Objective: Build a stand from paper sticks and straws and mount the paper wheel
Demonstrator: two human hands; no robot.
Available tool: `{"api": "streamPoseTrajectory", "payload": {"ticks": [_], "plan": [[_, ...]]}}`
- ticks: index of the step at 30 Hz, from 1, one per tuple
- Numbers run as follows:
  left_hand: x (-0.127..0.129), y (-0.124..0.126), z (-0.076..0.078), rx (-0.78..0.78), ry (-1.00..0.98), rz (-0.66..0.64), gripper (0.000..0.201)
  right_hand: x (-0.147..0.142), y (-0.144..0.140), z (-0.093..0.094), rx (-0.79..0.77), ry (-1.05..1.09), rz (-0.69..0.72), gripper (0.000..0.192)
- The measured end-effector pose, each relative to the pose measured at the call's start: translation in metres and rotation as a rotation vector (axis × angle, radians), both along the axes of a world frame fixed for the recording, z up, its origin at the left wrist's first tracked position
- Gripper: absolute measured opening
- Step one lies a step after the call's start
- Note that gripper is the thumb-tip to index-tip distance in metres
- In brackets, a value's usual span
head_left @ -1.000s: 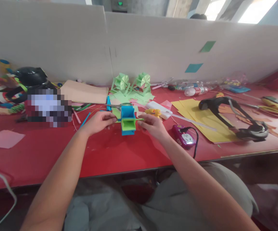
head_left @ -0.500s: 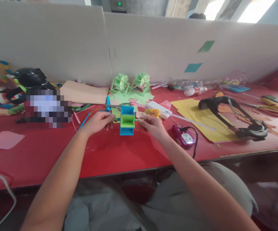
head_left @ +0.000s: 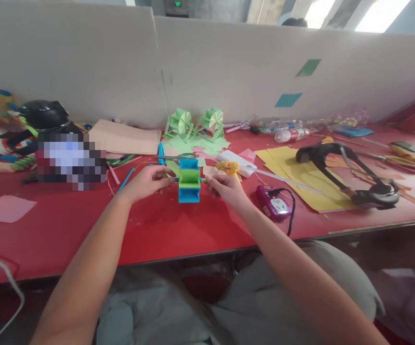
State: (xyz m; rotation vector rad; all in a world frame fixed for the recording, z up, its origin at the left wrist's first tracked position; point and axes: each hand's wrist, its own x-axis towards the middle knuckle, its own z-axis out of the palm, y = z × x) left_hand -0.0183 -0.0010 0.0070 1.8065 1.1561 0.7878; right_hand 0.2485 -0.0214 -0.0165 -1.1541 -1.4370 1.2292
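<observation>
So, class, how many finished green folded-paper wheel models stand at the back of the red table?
2: left green paper wheel and right green paper wheel, side by side against the white partition.

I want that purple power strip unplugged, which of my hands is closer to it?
Right. Your right hand is just left of the purple power strip; your left hand is farther left, beyond the blue-green paper wheel.

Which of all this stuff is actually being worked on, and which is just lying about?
In use:
left hand
right hand
blue and green paper wheel on a thin stick

Lying about:
green paper models
yellow paper sheets
purple power strip
plastic bottle
pink sheet
</observation>
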Motion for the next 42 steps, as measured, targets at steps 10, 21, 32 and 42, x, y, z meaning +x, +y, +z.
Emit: {"api": "streamPoseTrajectory", "payload": {"ticks": [10,21,32,42], "plan": [[0.000,0.000,-0.001,-0.020,-0.012,0.025,0.041,0.000,0.002,-0.001,-0.053,0.000,-0.027,0.059],[-0.007,0.010,-0.004,-0.013,-0.133,0.176,0.047,-0.001,0.002,-0.005,-0.033,0.020,-0.028,0.048],[-0.020,0.057,-0.013,-0.010,-0.293,0.465,0.033,-0.011,-0.020,0.001,-0.032,-0.011,0.159,0.036],[0.001,0.156,-0.003,0.151,0.101,0.537,0.035,-0.019,-0.058,0.019,-0.028,-0.177,0.375,0.024]]}}
